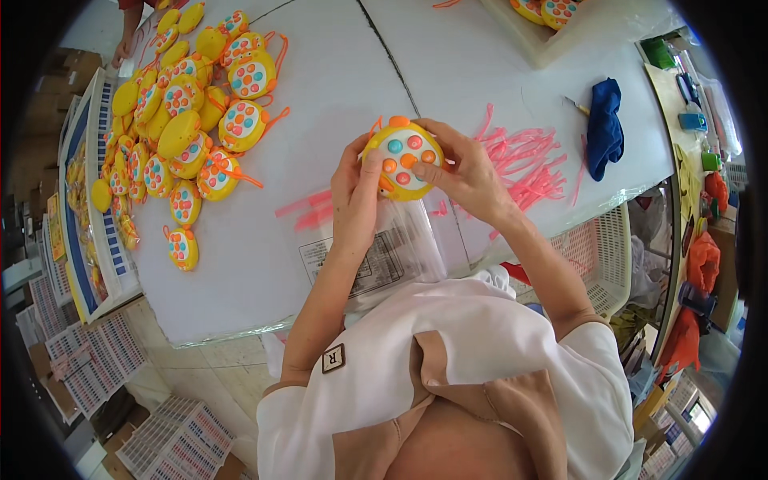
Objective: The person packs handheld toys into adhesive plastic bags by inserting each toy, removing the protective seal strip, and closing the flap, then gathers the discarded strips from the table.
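Observation:
Both my hands hold a round yellow toy [413, 143] over the table, its white face with orange, teal and pink buttons turned up. My left hand [354, 196] grips its left edge, thumb along the side. My right hand [472, 178] wraps the right edge, its thumb on the face by an orange button. Part of an orange cord shows at the toy's upper left. Below my hands lie clear plastic bags [420, 240] with dark printing. Pink plastic strips [528, 164] are spread right of my right hand, and a few more lie beside my left wrist.
A heap of similar yellow toys [178, 134] covers the table's left side. A pale tray [548, 54] with toys stands at the far right, near a blue cloth [606, 132]. A white basket [612, 260] sits below the right edge. Another person's hand [123, 50] is at the far left.

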`<action>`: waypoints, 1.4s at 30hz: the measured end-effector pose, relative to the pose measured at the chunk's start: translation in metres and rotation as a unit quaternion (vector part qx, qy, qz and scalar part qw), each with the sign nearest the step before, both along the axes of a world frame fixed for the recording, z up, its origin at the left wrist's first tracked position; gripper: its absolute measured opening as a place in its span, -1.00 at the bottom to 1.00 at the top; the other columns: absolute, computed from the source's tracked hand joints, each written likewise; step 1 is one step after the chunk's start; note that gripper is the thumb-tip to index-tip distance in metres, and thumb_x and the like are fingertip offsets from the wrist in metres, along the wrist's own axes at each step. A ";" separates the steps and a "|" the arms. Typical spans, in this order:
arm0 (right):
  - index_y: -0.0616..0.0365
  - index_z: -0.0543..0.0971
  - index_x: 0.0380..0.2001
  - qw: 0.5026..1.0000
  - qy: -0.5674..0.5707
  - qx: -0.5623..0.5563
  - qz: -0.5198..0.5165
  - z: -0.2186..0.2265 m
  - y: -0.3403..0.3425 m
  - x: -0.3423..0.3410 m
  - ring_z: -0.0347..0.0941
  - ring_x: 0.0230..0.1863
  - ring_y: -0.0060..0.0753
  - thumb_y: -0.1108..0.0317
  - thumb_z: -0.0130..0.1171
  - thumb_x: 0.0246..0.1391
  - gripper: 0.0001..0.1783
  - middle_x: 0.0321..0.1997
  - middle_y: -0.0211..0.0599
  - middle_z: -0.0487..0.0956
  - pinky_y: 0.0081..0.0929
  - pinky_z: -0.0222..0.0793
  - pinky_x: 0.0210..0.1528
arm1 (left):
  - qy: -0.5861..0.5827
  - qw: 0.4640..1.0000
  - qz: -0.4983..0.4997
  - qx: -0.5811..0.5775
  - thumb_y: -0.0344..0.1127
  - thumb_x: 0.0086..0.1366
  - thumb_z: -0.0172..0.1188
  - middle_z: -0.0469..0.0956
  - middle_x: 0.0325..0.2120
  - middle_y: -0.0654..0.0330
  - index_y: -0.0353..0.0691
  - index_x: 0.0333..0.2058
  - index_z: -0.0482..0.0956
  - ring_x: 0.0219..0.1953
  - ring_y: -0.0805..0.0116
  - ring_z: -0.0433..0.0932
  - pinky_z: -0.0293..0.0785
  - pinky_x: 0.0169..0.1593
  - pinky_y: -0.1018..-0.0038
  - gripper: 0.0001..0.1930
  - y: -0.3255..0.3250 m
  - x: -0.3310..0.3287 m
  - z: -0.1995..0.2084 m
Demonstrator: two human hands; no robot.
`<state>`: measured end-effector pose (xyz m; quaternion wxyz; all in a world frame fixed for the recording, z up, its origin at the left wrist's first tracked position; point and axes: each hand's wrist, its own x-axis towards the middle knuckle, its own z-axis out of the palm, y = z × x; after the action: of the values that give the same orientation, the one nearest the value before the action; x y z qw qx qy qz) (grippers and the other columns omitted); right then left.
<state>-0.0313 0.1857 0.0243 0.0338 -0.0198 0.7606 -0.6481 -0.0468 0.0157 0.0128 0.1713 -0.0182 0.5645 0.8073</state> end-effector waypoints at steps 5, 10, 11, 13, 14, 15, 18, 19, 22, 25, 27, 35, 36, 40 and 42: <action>0.37 0.39 0.07 0.998 -0.021 -0.060 -0.026 -0.007 -0.008 0.000 0.48 -0.14 -0.44 0.19 0.24 0.10 -0.42 -0.14 -0.16 0.57 -0.42 0.45 -0.08 | -0.036 0.999 0.015 0.030 -0.17 0.35 0.09 0.47 -0.11 0.11 -0.37 0.08 0.26 -0.11 0.39 0.50 0.56 -0.10 0.40 -0.53 0.004 0.008 -0.003; 0.43 0.43 0.01 0.991 -0.106 -0.075 0.006 -0.004 -0.007 0.006 0.49 -0.19 -0.47 0.07 0.18 0.14 -0.40 -0.19 -0.16 0.58 -0.44 0.49 -0.18 | 0.013 0.999 -0.018 -0.024 -0.20 0.30 0.16 0.47 -0.12 0.14 -0.32 0.07 0.28 -0.09 0.39 0.49 0.51 -0.03 0.44 -0.53 -0.009 0.004 -0.009; 0.44 0.43 0.01 0.991 -0.105 -0.079 0.004 -0.004 -0.008 0.007 0.49 -0.20 -0.48 0.04 0.17 0.14 -0.38 -0.19 -0.14 0.57 -0.47 0.49 -0.21 | 0.011 0.999 -0.019 -0.025 -0.20 0.30 0.16 0.47 -0.12 0.14 -0.32 0.07 0.28 -0.09 0.39 0.49 0.51 -0.03 0.44 -0.53 -0.009 0.004 -0.008; 0.46 0.43 0.00 0.991 -0.104 -0.084 0.003 -0.007 -0.011 0.007 0.49 -0.21 -0.49 0.02 0.16 0.15 -0.36 -0.19 -0.13 0.57 -0.50 0.49 -0.24 | 0.007 1.000 0.016 -0.009 -0.26 0.23 0.24 0.47 -0.12 0.13 -0.32 0.09 0.26 -0.07 0.38 0.48 0.48 -0.01 0.45 -0.47 -0.005 0.003 -0.003; 0.45 0.42 0.01 0.994 -0.076 -0.079 -0.017 -0.011 -0.014 0.007 0.49 -0.24 -0.51 0.01 0.14 0.16 -0.36 -0.21 -0.15 0.57 -0.52 0.48 -0.27 | 0.006 1.000 0.016 -0.009 -0.26 0.23 0.24 0.47 -0.12 0.13 -0.32 0.09 0.26 -0.07 0.38 0.48 0.48 -0.01 0.45 -0.47 -0.002 0.005 -0.001; 0.45 0.42 0.01 0.995 -0.048 -0.075 -0.035 -0.014 -0.016 0.007 0.48 -0.26 -0.52 -0.01 0.12 0.18 -0.36 -0.22 -0.17 0.57 -0.54 0.47 -0.29 | 0.033 0.998 0.029 -0.048 -0.29 0.18 0.28 0.46 -0.11 0.12 -0.31 0.11 0.24 -0.06 0.37 0.47 0.48 -0.02 0.44 -0.43 0.000 0.008 0.000; 0.43 0.45 -0.03 0.989 -0.075 -0.128 -0.023 -0.012 -0.017 0.009 0.47 -0.34 -0.56 -0.02 0.06 0.21 -0.39 -0.31 -0.23 0.56 -0.58 0.45 -0.34 | 0.075 0.988 0.018 -0.132 -0.33 0.10 0.35 0.43 -0.07 0.09 -0.30 0.13 0.21 -0.04 0.34 0.46 0.48 -0.01 0.44 -0.33 -0.001 0.009 0.005; 0.43 0.45 -0.03 0.989 -0.076 -0.128 -0.020 -0.014 -0.016 0.010 0.47 -0.34 -0.56 -0.02 0.06 0.21 -0.39 -0.31 -0.23 0.56 -0.58 0.45 -0.34 | 0.091 0.980 -0.007 -0.176 -0.35 0.05 0.38 0.41 -0.05 0.07 -0.30 0.14 0.19 -0.04 0.32 0.46 0.48 0.00 0.44 -0.29 -0.004 0.009 0.006; 0.42 0.46 -0.09 0.969 -0.140 -0.204 -0.014 -0.022 -0.010 0.007 0.46 -0.35 -0.57 -0.03 0.02 0.23 -0.42 -0.32 -0.27 0.55 -0.59 0.43 -0.36 | 0.072 0.983 -0.070 -0.155 -0.31 0.13 0.31 0.41 -0.04 0.10 -0.29 0.15 0.21 -0.02 0.34 0.45 0.42 0.07 0.45 -0.35 -0.012 0.004 0.005; 0.41 0.47 -0.13 0.983 -0.135 -0.121 0.014 -0.017 -0.010 0.005 0.45 -0.34 -0.59 -0.01 0.03 0.23 -0.44 -0.27 -0.26 0.54 -0.61 0.43 -0.36 | 0.020 0.995 -0.022 -0.096 -0.25 0.21 0.24 0.44 -0.08 0.10 -0.30 0.12 0.25 -0.07 0.35 0.48 0.48 -0.02 0.46 -0.44 -0.013 0.008 0.000; 0.41 0.48 -0.10 0.986 -0.137 -0.096 0.013 -0.012 -0.014 0.007 0.45 -0.35 -0.59 0.00 0.03 0.24 -0.44 -0.21 -0.22 0.54 -0.60 0.43 -0.35 | 0.013 0.997 -0.012 -0.069 -0.24 0.24 0.19 0.44 -0.08 0.10 -0.31 0.10 0.27 -0.07 0.37 0.47 0.48 -0.03 0.46 -0.49 -0.017 0.004 -0.007; 0.41 0.32 0.12 0.978 -0.112 -0.173 0.010 -0.019 -0.021 0.014 0.51 -0.15 -0.39 0.21 0.21 0.14 -0.39 -0.10 -0.06 0.55 -0.49 0.50 -0.27 | -0.008 1.000 0.022 -0.007 -0.24 0.31 0.12 0.44 -0.08 0.13 -0.33 0.07 0.31 -0.05 0.40 0.47 0.48 -0.02 0.47 -0.57 -0.020 0.005 -0.003; 0.41 0.29 0.14 0.983 -0.098 -0.154 0.006 -0.022 -0.020 0.014 0.51 -0.12 -0.36 0.25 0.24 0.11 -0.36 -0.09 -0.04 0.55 -0.48 0.51 -0.25 | -0.028 0.999 0.027 0.027 -0.22 0.31 0.12 0.44 -0.08 0.13 -0.32 0.07 0.31 -0.05 0.40 0.47 0.48 -0.02 0.48 -0.56 -0.021 0.007 -0.002; 0.39 0.37 0.08 0.984 -0.102 -0.146 0.000 -0.020 -0.026 0.017 0.51 -0.17 -0.43 0.16 0.17 0.17 -0.43 -0.12 -0.10 0.57 -0.53 0.49 -0.28 | -0.040 0.998 0.033 0.040 -0.13 0.31 0.14 0.46 -0.11 0.14 -0.32 0.06 0.33 -0.08 0.40 0.48 0.48 -0.01 0.48 -0.54 -0.023 0.009 -0.010; 0.37 0.44 0.01 0.980 -0.155 -0.121 0.009 -0.015 -0.021 0.014 0.50 -0.23 -0.52 0.07 0.07 0.22 -0.47 -0.21 -0.20 0.58 -0.59 0.46 -0.33 | -0.005 1.000 0.012 -0.017 -0.13 0.31 0.14 0.48 -0.13 0.15 -0.32 0.04 0.35 -0.09 0.41 0.49 0.47 -0.02 0.50 -0.55 -0.028 0.010 -0.013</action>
<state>-0.0172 0.1644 0.0089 0.1546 0.0704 0.6617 -0.7303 -0.0372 -0.0119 -0.0005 0.1637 -0.0320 0.5772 0.7994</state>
